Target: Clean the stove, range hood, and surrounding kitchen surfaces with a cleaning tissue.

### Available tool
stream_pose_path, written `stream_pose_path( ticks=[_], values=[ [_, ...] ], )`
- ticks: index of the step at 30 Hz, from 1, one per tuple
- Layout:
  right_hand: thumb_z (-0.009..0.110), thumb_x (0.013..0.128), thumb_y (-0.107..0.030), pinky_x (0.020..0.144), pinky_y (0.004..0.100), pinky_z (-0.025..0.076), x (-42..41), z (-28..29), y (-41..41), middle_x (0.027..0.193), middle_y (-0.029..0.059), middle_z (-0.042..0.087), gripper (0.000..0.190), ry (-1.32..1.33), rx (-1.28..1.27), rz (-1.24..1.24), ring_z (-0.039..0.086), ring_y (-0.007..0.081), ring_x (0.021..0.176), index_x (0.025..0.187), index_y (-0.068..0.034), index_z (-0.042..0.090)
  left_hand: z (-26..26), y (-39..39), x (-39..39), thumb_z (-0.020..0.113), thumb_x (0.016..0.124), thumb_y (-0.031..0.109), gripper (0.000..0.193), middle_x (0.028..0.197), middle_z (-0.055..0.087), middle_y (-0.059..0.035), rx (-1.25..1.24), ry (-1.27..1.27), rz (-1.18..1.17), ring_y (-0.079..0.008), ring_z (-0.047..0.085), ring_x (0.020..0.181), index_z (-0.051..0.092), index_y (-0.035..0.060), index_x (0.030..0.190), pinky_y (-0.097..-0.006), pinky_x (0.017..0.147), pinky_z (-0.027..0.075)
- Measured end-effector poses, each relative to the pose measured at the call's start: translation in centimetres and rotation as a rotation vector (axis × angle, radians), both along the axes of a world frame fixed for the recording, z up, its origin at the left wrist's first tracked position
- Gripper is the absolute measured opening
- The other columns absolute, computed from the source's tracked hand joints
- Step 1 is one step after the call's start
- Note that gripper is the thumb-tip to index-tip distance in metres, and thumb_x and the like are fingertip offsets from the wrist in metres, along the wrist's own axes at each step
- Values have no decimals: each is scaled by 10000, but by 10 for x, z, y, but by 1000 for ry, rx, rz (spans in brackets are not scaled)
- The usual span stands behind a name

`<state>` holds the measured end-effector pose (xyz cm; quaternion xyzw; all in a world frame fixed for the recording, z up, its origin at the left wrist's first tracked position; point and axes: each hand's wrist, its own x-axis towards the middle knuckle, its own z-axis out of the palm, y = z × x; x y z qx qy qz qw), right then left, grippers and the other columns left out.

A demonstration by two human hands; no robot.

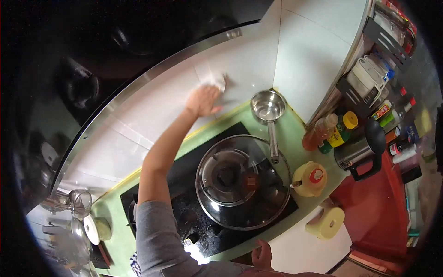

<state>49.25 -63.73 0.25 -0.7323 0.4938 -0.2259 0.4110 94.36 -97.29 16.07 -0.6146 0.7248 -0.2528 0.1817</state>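
My left hand (205,101) is stretched up against the white tiled wall (166,100) behind the stove. A white cloth or tissue (220,83), mostly hidden, sits under its fingers on the tile. Low in the view, my right hand (262,255) is by the counter's front edge with its fingers curled; what is inside them cannot be seen. Between the hands lies a large glass pot lid (273,207) over a burner of the black gas stove (193,183). A steel saucepan (268,106) stands in the back corner, its handle reaching over the lid's rim.
A range hood (138,45) overhangs the wall. To the right stand a yellow lidded jar (309,179), bottles (339,133), an electric kettle (360,149) and a yellow box (325,222). Strainers (80,202) hang at left above a pale green container (103,228).
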Motion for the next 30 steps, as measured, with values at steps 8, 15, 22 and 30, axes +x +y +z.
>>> stream_pose_path(
  ticks=[8, 15, 22, 30],
  values=[
    [561, 766, -61, 790, 376, 435, -16, 8, -3, 965, 152, 573, 284, -25, -14, -115, 543, 322, 905, 1045, -32, 516, -141, 75, 50, 452, 825, 496, 524, 1206, 519, -53, 296, 168, 114, -193, 457, 1138, 508, 110, 1175, -332, 961, 346],
    [567, 724, -49, 794, 440, 418, -26, 13, -34, 957, 201, 542, 368, -12, -124, -9, 519, 372, 881, 1081, -8, 487, 43, 13, 8, 503, 807, 453, 454, 858, 594, -80, -461, 26, -21, -222, 559, 827, 543, 71, 1051, -341, 754, 434],
    [569, 708, -17, 775, 427, 420, -3, 27, -88, 959, 168, 559, 345, -156, -268, -74, 534, 347, 879, 1049, -15, 516, -43, -88, -32, 409, 867, 371, 449, 1141, 522, -105, -152, 182, -84, -230, 459, 1096, 465, 43, 1169, -336, 930, 345],
    [578, 709, -18, 796, 425, 419, -7, 11, -87, 978, 165, 562, 343, -75, -200, -85, 535, 335, 899, 1047, -24, 522, -105, -86, -29, 337, 889, 395, 518, 1319, 406, -82, 239, 28, -132, -192, 307, 1266, 394, 21, 1244, -307, 1047, 220]
  ],
)
